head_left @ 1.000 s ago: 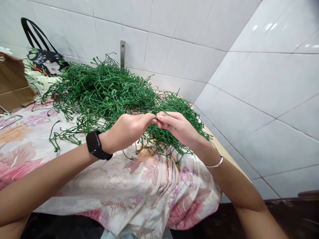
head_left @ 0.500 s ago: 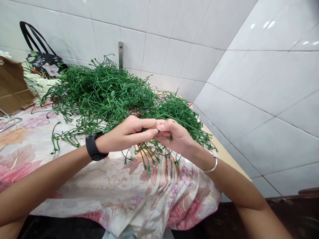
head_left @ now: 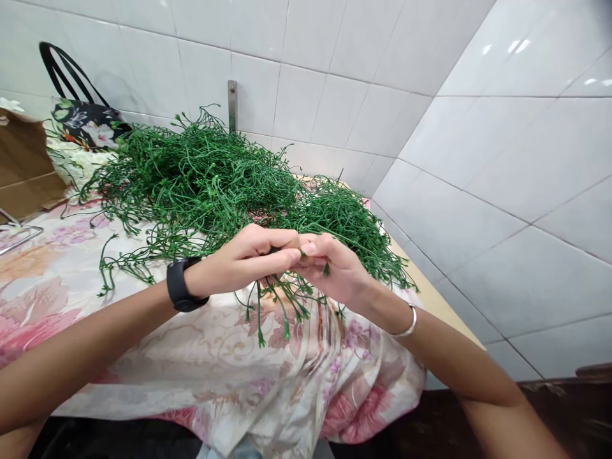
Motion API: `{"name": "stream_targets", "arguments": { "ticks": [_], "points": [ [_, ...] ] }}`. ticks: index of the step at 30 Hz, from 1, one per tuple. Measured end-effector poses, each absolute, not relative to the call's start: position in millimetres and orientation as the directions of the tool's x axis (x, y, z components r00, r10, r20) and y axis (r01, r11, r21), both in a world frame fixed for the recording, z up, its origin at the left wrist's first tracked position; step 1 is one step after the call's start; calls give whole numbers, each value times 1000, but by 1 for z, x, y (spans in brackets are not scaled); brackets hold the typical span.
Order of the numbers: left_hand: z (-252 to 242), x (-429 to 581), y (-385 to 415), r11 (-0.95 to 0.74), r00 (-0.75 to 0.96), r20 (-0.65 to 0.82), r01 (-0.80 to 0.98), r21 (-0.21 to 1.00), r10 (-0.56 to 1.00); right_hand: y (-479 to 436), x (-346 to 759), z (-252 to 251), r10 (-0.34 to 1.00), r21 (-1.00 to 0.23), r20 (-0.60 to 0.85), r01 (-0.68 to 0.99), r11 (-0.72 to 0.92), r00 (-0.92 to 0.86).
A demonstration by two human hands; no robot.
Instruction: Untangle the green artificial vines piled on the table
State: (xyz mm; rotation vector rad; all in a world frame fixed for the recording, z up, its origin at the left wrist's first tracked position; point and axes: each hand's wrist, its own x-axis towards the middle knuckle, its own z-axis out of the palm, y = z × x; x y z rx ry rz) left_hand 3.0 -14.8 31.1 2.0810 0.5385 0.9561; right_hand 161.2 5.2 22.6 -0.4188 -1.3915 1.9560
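Note:
My left hand, with a black band on its wrist, meets my right hand at the fingertips over the table's near part. Both are closed, thumbs and fingers pinched on green artificial stems. Several of these thin stems with small budded ends hang below my fingers over the cloth. The parts between my fingers are mostly hidden. Just behind my hands lies a large tangled heap of the same green stems, with a smaller heap to its right.
A floral cloth covers the table and hangs over the front edge. At the left are a brown cardboard box, white petals, a metal wire stand and a black floral bag. White tiled walls border the back and right.
My hands stay almost in place, with fingers shifting slightly at the pinch. The hanging stems have swung a little, and one now hangs lower on the left.

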Motion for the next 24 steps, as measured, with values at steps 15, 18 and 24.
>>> {"name": "stream_targets", "arguments": {
  "ticks": [15,18,24],
  "points": [
    [33,5,-4,-370,457,428,-216,904,780,9,182,47,561,-918,392,-271,290,-729],
    [33,1,9,-330,378,425,-293,898,822,28,190,46,603,-851,438,-90,518,-667],
    [28,-6,22,-369,347,440,-253,894,828,62,208,44,598,-392,633,462,795,-491]
  ]
}}
